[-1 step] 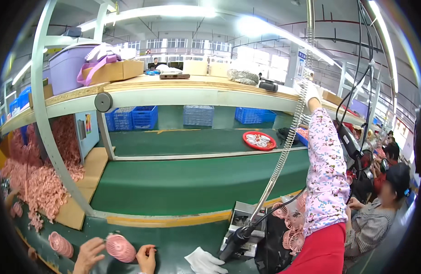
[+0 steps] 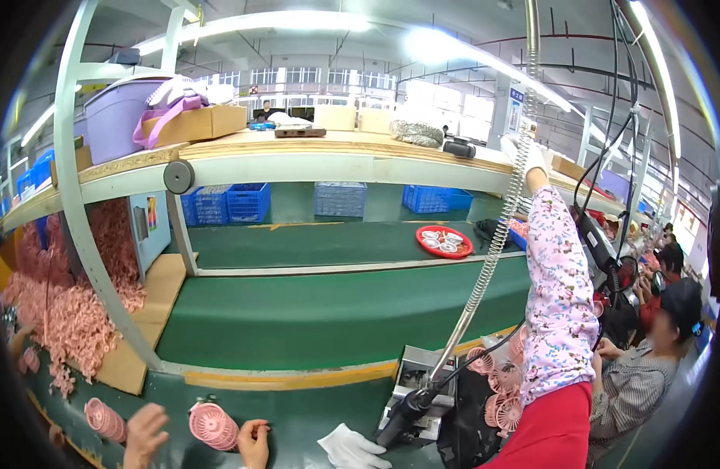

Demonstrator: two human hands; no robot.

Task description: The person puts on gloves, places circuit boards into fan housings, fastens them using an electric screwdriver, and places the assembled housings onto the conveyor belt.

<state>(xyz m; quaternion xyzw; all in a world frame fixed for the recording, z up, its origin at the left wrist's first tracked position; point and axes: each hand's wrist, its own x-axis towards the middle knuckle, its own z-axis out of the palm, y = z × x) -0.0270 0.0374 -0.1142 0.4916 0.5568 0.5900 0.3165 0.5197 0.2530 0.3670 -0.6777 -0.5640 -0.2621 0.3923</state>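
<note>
My right arm [image 2: 559,297], in a floral sleeve, rises on the right. Its white-gloved right hand [image 2: 536,159] is at the raised wooden shelf, beside a long coiled spring [image 2: 496,252] that crosses in front of it. The fingers are partly hidden, so a grip cannot be made out. My left hand is not in view. A black corded tool, seemingly an electric screwdriver [image 2: 407,414], hangs below the spring over a metal box [image 2: 428,367]. An empty white glove [image 2: 352,448] lies left of it.
At lower left, a co-worker's bare hands [image 2: 146,432] flank a pink fan housing [image 2: 213,426]; another pink housing [image 2: 104,419] lies nearby. Pink parts [image 2: 82,316] heap at left. More round pink grilles [image 2: 504,381] lie on black plastic. The shelf [image 2: 336,146] crosses ahead; cables [image 2: 630,141] hang right.
The co-worker's left hand has moved off the pink fan housing, which now shows its round grille more fully. My right arm has barely moved.
</note>
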